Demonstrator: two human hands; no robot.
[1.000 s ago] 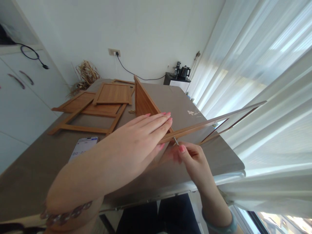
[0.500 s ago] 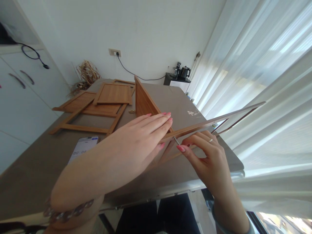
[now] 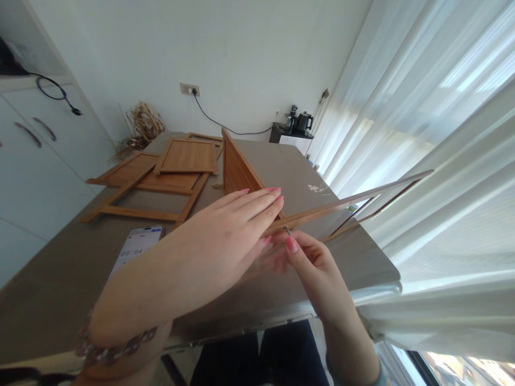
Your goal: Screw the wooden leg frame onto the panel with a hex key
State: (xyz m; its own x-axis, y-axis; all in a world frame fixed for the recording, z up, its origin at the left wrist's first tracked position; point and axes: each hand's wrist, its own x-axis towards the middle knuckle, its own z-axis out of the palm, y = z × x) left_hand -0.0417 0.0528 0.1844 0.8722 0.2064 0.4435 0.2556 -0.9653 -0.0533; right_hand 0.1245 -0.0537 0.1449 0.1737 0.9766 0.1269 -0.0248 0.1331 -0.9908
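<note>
My left hand [image 3: 229,236] lies across the corner where an upright wooden panel [image 3: 241,169] meets a long wooden frame [image 3: 317,213]. Its fingers stretch over the top and its thumb is underneath, gripping the frame. A small metal screw [image 3: 287,230] sticks out of the frame's near side, beside my left fingertips. My right hand [image 3: 317,268] is closed around the screw's outer end, thumb pressed against it. Some of the right fingers are blurred or hidden beneath the frame. The frame slants away to the right, past the table's edge.
On the table [image 3: 346,262], left of the upright panel, lie a wooden panel [image 3: 187,156] and an open wooden frame [image 3: 139,213]. Small brass-coloured hardware [image 3: 218,185] sits near the panel's foot. A phone [image 3: 137,247] showing a timer rests by my left forearm.
My right hand has moved left and in closer to the frame, its thumb now at the screw. Less of the screw's shaft shows. My left hand stays in place.
</note>
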